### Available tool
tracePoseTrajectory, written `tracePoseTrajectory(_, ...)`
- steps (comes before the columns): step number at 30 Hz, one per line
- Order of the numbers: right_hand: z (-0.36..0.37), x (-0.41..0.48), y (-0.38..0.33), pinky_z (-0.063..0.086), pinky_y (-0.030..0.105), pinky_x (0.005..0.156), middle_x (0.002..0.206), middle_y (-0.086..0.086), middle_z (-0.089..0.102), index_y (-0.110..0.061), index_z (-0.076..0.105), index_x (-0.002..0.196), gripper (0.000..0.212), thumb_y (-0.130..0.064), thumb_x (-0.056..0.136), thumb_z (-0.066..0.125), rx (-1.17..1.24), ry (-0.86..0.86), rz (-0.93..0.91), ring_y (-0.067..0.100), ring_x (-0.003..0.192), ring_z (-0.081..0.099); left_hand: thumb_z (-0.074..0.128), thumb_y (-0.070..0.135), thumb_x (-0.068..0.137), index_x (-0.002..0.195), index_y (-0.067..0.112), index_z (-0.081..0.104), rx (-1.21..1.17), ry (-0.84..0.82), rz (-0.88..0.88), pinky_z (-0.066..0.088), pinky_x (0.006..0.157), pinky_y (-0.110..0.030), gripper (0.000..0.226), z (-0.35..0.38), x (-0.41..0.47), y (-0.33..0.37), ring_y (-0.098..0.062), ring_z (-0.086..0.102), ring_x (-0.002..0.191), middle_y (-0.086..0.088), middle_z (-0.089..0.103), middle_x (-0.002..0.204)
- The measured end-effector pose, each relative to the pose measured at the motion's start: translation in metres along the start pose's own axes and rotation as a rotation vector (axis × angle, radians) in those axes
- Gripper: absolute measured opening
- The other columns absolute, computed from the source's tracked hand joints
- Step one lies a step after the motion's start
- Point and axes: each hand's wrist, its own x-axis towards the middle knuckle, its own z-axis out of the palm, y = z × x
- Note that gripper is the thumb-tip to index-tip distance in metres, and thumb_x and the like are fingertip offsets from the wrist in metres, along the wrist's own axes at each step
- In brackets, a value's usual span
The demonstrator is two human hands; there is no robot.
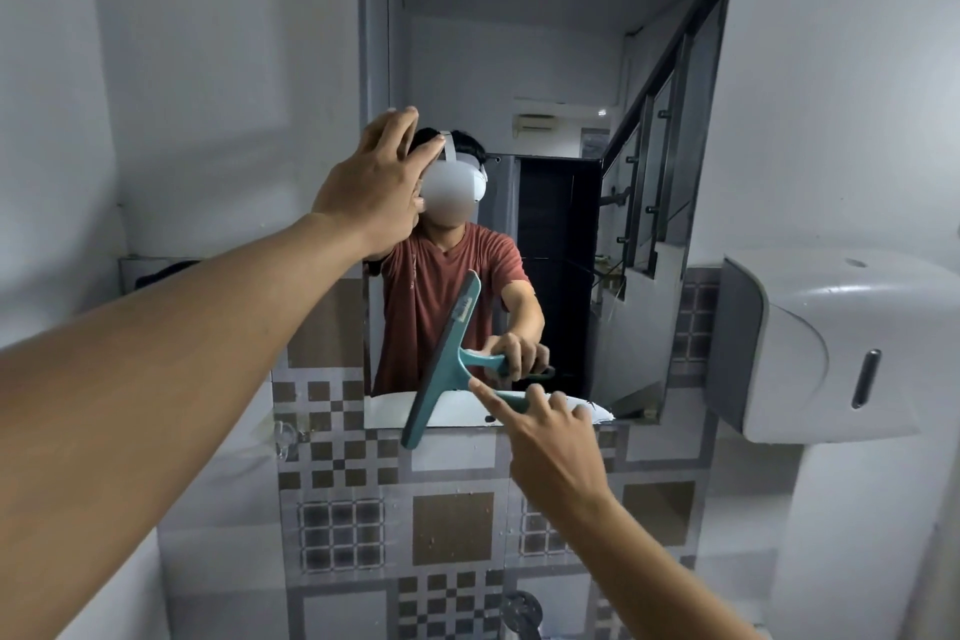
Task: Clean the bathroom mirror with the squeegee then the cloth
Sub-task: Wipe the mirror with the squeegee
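Right hand (550, 437) grips teal squeegee (447, 353) by handle, blade tilted on lower mirror (545, 94). Left hand (374, 182) open, flat on glass above. Squeegee likely light, stiff plastic, slippery wet; hold handle. Cloth unseen.

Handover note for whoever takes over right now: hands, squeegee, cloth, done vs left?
Left hand: open, flat against the mirror near its left edge, holding nothing.
Right hand: grip shut on the handle of the teal squeegee.
Squeegee: blade tilted, low on the mirror, its bottom end past the lower edge over the tiled wall.
Cloth: not in view.
Done: cannot tell how much glass has been squeegeed.
Left: finish the squeegee passes, then wipe with the cloth.
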Motion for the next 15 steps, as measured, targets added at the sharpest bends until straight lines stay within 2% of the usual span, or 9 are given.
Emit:
tracePoseTrajectory(3,-0.005,0.002,0.022,0.048,0.045,0.072,0.108,0.013,0.062,-0.049,0.022,0.155,0.081,-0.01,0.092,0.057,-0.109,0.058,-0.018,0.03,0.086,0.058,0.067,0.018,0.088,0.151,0.019,0.037,0.0,0.002,0.002,0.059,0.08,-0.055,0.069,0.001,0.0,0.0,-0.033,0.016,0.149,-0.012,0.022,0.159)
tracePoseTrajectory(5,-0.007,0.001,0.035,0.049,0.046,0.067,0.103,0.013,0.062,-0.048,0.025,0.154,0.085,-0.008,0.088,0.062,-0.16,0.079,-0.007,0.03,0.081,0.058,0.065,0.016,0.088,0.151,0.019,0.037,0.002,0.006,0.005,0.059,0.08,-0.054,0.068,0.002,0.0,0.0,-0.033,0.016,0.149,-0.013,0.022,0.159)
tracePoseTrajectory(10,-0.009,-0.008,0.057,0.047,0.045,0.065,0.098,0.011,0.058,-0.049,0.019,0.154,0.093,-0.002,0.084,0.059,-0.155,0.095,0.087,0.03,0.078,0.054,0.064,0.014,0.088,0.151,0.018,0.037,-0.008,0.007,0.008,0.059,0.081,-0.056,0.068,0.003,-0.001,0.001,-0.034,0.016,0.149,-0.014,0.022,0.159)
tracePoseTrajectory(15,-0.004,-0.016,0.067,0.049,0.046,0.073,0.104,0.009,0.055,-0.052,0.008,0.155,0.094,-0.001,0.088,0.052,-0.096,0.064,0.177,0.028,0.085,0.053,0.067,0.018,0.089,0.151,0.017,0.036,0.003,0.0,0.003,0.058,0.082,-0.057,0.069,0.006,0.001,0.001,-0.034,0.014,0.15,-0.014,0.021,0.159)
